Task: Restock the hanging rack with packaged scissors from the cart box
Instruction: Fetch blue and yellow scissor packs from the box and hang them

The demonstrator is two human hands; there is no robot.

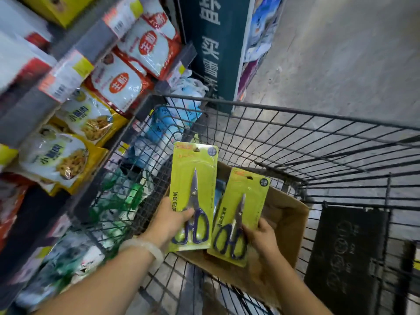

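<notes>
Left hand: from my feed, my left hand [169, 220] grips the lower left of one scissors pack [193, 196], thumb pressed across the front near the blue handles, fingers hidden behind the card. A pale bangle [145, 246] sits on that wrist.
Right hand: my right hand [261, 236] pinches the lower right edge of a second scissors pack [242, 214], thumb on the front beside the handles.
Packs: both are yellow-green cards with blue-handled scissors, blades pointing up. I hold them side by side, the left one upright and higher, the right one tilted slightly clockwise; their inner edges look to be touching or nearly so, I cannot tell which.
Cardboard box [286, 221]: open, brown, lying in the basket directly beneath both packs.
Wire cart [295, 137]: dark mesh basket enclosing the box, standing on grey concrete floor [341, 53].
Shelves [68, 64]: to my left, motion-blurred, carrying white-and-red and white-and-yellow food pouches with price tags along the edges.
Sign panel [216, 42]: dark teal with large white characters, beyond the cart's far rim.
</notes>
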